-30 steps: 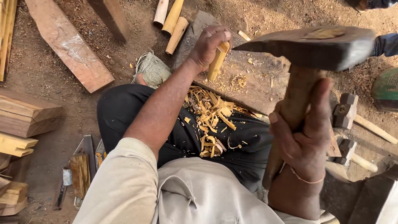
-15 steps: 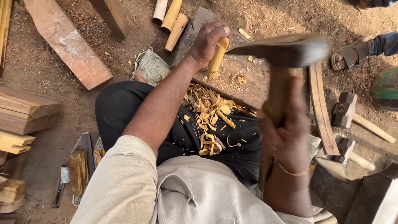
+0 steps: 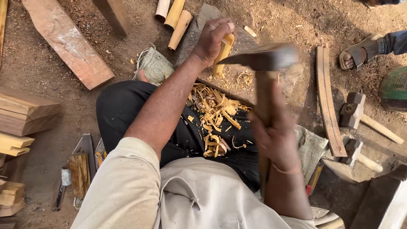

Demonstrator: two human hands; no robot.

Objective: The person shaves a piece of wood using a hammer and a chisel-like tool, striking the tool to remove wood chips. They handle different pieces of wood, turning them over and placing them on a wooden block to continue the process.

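The left hand (image 3: 214, 40) is gripping a short yellow wood piece (image 3: 223, 53), holding it upright on a flat stone (image 3: 203, 21) set in the dirt. The fingers are wrapping around the top of the piece; its lower end is resting on the stone, among small chips. The right hand (image 3: 275, 135) is clenching the wooden handle of an adze (image 3: 258, 59), whose dark head is blurring just right of the left hand, close beside the wood piece; whether it is touching the piece I cannot tell.

Between the two hands, a heap of yellow shavings (image 3: 214, 118) is lying on the person's black trouser leg. Beyond the left hand, three short pale rods (image 3: 174, 17) are lying side by side next to the stone. A woven bundle (image 3: 154, 65) is sitting left of the left forearm. Right of the right hand, a curved wood strip (image 3: 327, 99) is lying on the ground, with two mallets (image 3: 354, 112) just past it. Further right, another person's sandalled foot (image 3: 358, 53) is showing. Far left of the hands, planks (image 3: 68, 42) and stacked blocks (image 3: 21, 114) are lying in the sawdust.
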